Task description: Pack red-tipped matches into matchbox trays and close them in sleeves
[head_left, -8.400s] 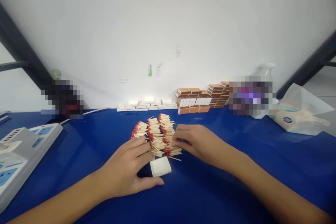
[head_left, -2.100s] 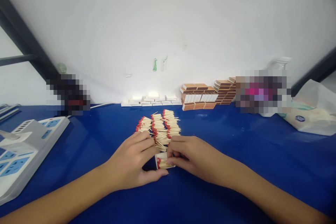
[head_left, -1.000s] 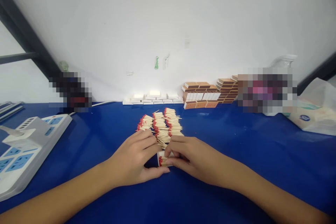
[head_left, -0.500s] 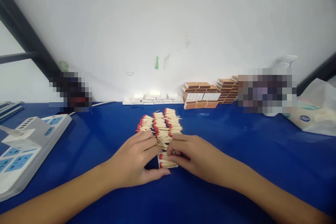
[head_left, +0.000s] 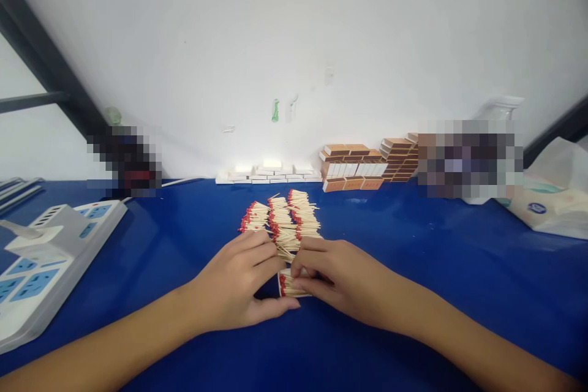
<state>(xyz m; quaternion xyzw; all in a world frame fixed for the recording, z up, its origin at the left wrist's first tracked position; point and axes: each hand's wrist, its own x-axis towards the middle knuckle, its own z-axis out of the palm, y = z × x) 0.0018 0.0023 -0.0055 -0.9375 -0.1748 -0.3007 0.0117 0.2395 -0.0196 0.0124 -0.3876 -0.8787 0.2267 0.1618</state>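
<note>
Bright, even light — soft shadows, edges bowed, patches pixelated, slight softness.

One camera sits on the person's head, looking forward and down, close over the bench (head_left: pixel 413 294) toward the wall (head_left: pixel 321 24).

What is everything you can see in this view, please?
table: one, blue, under everything
loose matches: many, red-tipped, mid-table beyond the hands
match tray: one, white, between the hands
spare trays: several, white, stacked by the wall
matchbox sleeves: many, brown, stacked right of those
power strip: one, white and blue, far left
plastic bag: one, clear, far right
left hand: one, gripping the match tray
right hand: one, fingertips on the tray's matches
</note>
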